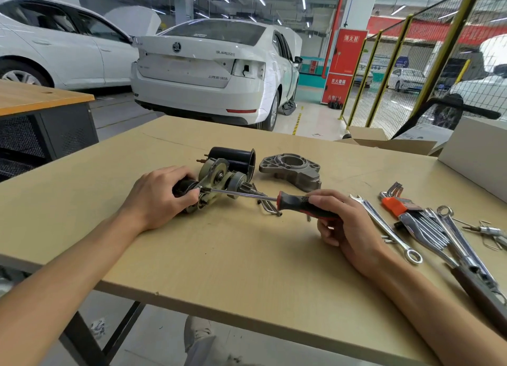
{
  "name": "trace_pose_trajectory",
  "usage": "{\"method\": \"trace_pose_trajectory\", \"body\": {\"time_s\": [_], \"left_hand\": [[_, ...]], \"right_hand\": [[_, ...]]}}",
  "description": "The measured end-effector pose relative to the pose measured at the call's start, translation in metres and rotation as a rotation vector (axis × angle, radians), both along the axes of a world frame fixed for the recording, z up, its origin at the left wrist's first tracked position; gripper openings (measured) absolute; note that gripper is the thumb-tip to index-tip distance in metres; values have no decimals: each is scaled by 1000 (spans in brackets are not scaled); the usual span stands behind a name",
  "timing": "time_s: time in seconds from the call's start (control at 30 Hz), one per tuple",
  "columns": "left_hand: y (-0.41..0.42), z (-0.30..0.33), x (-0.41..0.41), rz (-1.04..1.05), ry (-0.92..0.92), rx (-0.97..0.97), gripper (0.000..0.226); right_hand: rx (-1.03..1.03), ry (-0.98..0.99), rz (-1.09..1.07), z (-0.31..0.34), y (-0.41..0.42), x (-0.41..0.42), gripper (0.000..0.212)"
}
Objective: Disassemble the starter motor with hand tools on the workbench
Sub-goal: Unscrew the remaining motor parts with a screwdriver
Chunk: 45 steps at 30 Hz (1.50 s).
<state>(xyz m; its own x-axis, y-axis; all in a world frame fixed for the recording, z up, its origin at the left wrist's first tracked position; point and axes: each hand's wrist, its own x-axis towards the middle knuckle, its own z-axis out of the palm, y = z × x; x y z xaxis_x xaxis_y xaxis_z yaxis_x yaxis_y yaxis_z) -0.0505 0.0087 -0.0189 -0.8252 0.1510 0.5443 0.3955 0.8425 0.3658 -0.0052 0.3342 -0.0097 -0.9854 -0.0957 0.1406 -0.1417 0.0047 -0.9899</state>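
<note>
The starter motor assembly (pixel 219 177) lies on its side on the wooden workbench (pixel 247 256), its gear end facing right. My left hand (pixel 159 198) grips its dark left end, fingers curled round it. My right hand (pixel 343 225) holds the red-and-black handle of a screwdriver (pixel 301 205); the steel shaft runs left and its tip meets the motor's plate by my left fingertips. A black cylindrical housing (pixel 236 157) lies behind the motor. A grey cast nose housing (pixel 292 169) sits to its right.
Right of my hand lie a combination wrench (pixel 384 228), an orange-holdered hex key set (pixel 397 203), further wrenches and a ratchet (pixel 466 261). Small bolts lie under the screwdriver (pixel 267 207). A white box (pixel 477 151) stands at the far right; white cars are parked behind.
</note>
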Motion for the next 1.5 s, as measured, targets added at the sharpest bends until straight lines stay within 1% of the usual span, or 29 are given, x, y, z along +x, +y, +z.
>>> {"method": "trace_pose_trajectory", "body": {"time_s": [0.1, 0.2, 0.23, 0.33, 0.6, 0.73, 0.83, 0.93, 1.03, 1.13, 1.27, 1.33, 1.43, 1.5], "left_hand": [[0, -1, 0, -2, 3, 0, 60], [-1, -1, -1, -3, 2, -2, 60], [-1, -1, -1, -4, 1, -3, 61], [-1, -1, -1, -5, -1, -5, 61], [-1, -1, -1, -25, -7, -20, 59], [-2, 0, -1, -34, -2, -20, 56], [-2, 0, -1, -40, -2, -19, 56], [-2, 0, -1, -34, -10, -25, 58], [-2, 1, -1, -29, -9, -30, 60], [-1, 1, -1, -30, -11, -28, 61], [-1, 1, -1, -34, -10, -24, 60], [-2, 0, -2, -48, -11, -18, 59], [-2, -1, -3, -65, -11, -7, 57], [-3, -2, -4, -67, -6, -8, 56]], "right_hand": [[-14, -6, 7, 0, -1, 1, 40], [52, -41, -12, 0, -2, 3, 55], [77, -46, -20, 0, -2, 4, 56], [103, -38, -24, 2, -2, 5, 45], [81, -40, -19, 2, -3, 6, 39], [46, -6, -2, 2, -2, 4, 27], [16, 14, 13, 1, -1, 3, 41], [11, -28, 37, 1, -2, 3, 36], [71, -51, 20, 2, -3, 5, 44], [73, -22, 24, 4, -3, 5, 39], [37, -3, 18, 3, -2, 4, 24], [23, -22, 28, 2, -2, 4, 30], [68, -46, 30, 1, -2, 4, 47], [87, -38, 26, 1, -2, 4, 51]]}}
